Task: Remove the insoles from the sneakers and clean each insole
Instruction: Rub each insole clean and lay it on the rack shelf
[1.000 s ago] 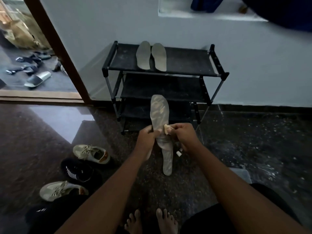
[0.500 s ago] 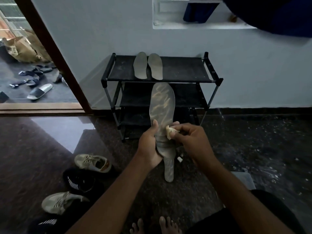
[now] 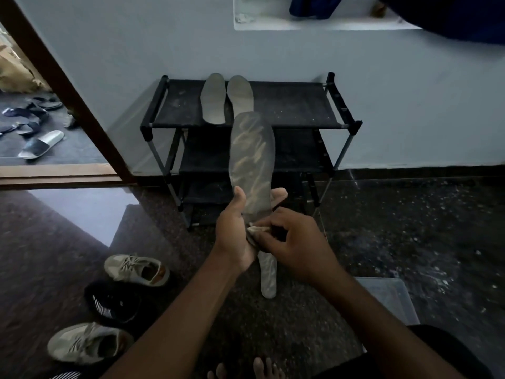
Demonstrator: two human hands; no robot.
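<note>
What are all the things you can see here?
held insole: 1, grey with tan streaks, upright in the middle
cloth: 1, pale, pressed on the held insole
rack insoles: 2, grey, side by side on the top shelf
shoe rack: 1, black, against the wall
beige sneakers: 2, floor at left
black sneaker: 1, between the beige ones
slippers: several, dark and white, outside the doorway
blue fabric: 1, on the window ledge
left hand: 1, grips the held insole
right hand: 1, fingers pinch the cloth
bare feet: toes only, bottom edge
</note>
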